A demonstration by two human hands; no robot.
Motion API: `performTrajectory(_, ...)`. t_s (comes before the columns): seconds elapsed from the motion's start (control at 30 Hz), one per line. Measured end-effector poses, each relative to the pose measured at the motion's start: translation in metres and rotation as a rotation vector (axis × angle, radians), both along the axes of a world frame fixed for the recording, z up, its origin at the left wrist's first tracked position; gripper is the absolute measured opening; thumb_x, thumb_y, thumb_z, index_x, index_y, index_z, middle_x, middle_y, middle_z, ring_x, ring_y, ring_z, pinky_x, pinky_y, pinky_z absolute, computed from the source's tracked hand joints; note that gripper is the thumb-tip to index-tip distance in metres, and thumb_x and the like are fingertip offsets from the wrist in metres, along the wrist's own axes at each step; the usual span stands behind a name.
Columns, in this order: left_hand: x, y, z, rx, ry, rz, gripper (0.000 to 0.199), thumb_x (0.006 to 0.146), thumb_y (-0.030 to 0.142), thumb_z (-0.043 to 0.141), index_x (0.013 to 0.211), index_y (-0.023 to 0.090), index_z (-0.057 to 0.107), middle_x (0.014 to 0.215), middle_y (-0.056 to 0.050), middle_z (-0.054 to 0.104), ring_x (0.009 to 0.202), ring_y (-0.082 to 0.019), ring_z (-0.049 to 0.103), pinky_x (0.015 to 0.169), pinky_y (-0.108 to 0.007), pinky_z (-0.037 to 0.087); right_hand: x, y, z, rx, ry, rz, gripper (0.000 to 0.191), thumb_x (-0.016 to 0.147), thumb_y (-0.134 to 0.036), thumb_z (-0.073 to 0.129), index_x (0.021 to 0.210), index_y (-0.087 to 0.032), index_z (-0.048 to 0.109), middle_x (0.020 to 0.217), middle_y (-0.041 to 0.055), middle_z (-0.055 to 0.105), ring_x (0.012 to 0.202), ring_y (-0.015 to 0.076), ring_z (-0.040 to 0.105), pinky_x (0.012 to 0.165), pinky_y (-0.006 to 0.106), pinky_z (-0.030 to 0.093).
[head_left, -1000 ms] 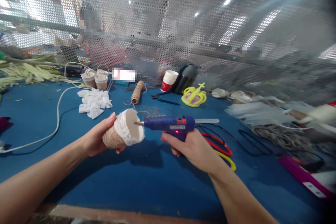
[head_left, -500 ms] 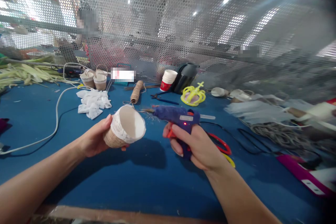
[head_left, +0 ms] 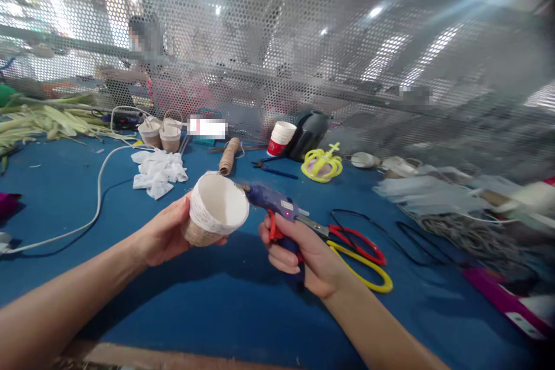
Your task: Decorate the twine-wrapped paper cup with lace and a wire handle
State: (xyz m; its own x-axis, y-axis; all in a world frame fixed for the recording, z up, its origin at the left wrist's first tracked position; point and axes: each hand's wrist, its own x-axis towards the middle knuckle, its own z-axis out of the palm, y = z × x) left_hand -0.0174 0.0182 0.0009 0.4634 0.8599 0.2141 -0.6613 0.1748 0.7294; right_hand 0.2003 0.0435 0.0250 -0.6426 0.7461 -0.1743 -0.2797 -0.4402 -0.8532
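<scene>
My left hand is wrapped round a twine-covered cup with a white lacy band at its rim, its opening tilted toward me. My right hand grips a dark blue glue gun with a red trigger and a lit red light. The gun's nozzle is at the cup's right rim; whether it touches cannot be told. Scissors with red and yellow handles lie just behind my right hand. Beyond the cup is a roll of twine.
White crumpled lace, two small twine cups, stacked paper cups, pliers and a yellow crown-like piece stand or lie behind. Husks are at the left, grey cord and a magenta object at the right.
The glue gun has moved left and its nozzle is now at the cup's rim. The cup has shifted slightly right. More of the scissors shows.
</scene>
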Motion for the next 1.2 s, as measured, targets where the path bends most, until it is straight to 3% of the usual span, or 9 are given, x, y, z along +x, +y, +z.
performTrajectory(0.37,0.001,0.000,0.000,0.005,-0.014,-0.004,0.042,0.075,0.043,0.055,0.111,0.021,0.056,0.101,-0.007,0.065,0.086,-0.021,0.062,0.076,-0.032,0.051,-0.001,-0.001,-0.001,0.028,-0.034,-0.011,0.028,0.075,-0.036,0.058,0.063,-0.011,0.061,0.041,-0.0056,0.038,0.033,0.0004,0.025,0.032,0.013,0.019)
performTrajectory(0.63,-0.001,0.000,0.002,0.009,0.027,0.026,0.043,0.073,0.043,0.057,0.109,0.019,0.057,0.098,-0.008,0.066,0.081,-0.020,0.063,0.073,-0.030,0.051,0.000,-0.004,-0.001,0.370,-0.314,-0.197,0.028,0.078,-0.038,0.053,0.068,-0.012,0.057,0.037,-0.0053,0.042,0.034,0.0048,0.035,0.037,0.019,0.026)
performTrajectory(0.77,-0.001,0.003,0.001,-0.005,0.055,0.045,0.040,0.073,0.043,0.058,0.106,0.020,0.059,0.096,-0.007,0.066,0.080,-0.020,0.063,0.072,-0.029,0.051,0.002,-0.006,0.004,0.654,-0.578,-0.262,0.029,0.080,-0.039,0.049,0.070,-0.013,0.058,0.042,-0.0035,0.048,0.040,0.0075,0.044,0.044,0.022,0.035)
performTrajectory(0.87,-0.001,0.004,-0.001,-0.016,0.075,0.071,0.039,0.073,0.041,0.058,0.106,0.020,0.058,0.097,-0.006,0.065,0.080,-0.019,0.062,0.071,-0.030,0.051,0.003,-0.008,0.010,0.789,-0.789,-0.333,0.033,0.080,-0.040,0.048,0.060,-0.015,0.056,0.044,-0.0013,0.050,0.044,0.0097,0.049,0.050,0.023,0.040)
performTrajectory(1.07,-0.004,0.007,-0.002,-0.037,0.150,0.111,0.040,0.073,0.039,0.059,0.108,0.020,0.057,0.095,-0.006,0.064,0.075,-0.018,0.061,0.063,-0.029,0.052,0.010,-0.008,0.017,0.888,-0.933,-0.318,0.035,0.077,-0.039,0.051,0.050,-0.017,0.050,0.042,-0.0010,0.050,0.040,0.0096,0.048,0.046,0.022,0.041)
performTrajectory(1.2,-0.004,0.006,0.000,-0.039,0.155,0.088,0.036,0.073,0.041,0.057,0.103,0.021,0.060,0.091,-0.005,0.064,0.071,-0.016,0.060,0.059,-0.028,0.052,0.016,-0.005,0.017,0.877,-0.943,-0.290,0.035,0.079,-0.042,0.048,0.058,-0.015,0.055,0.044,-0.0003,0.051,0.043,0.0101,0.050,0.048,0.023,0.043)
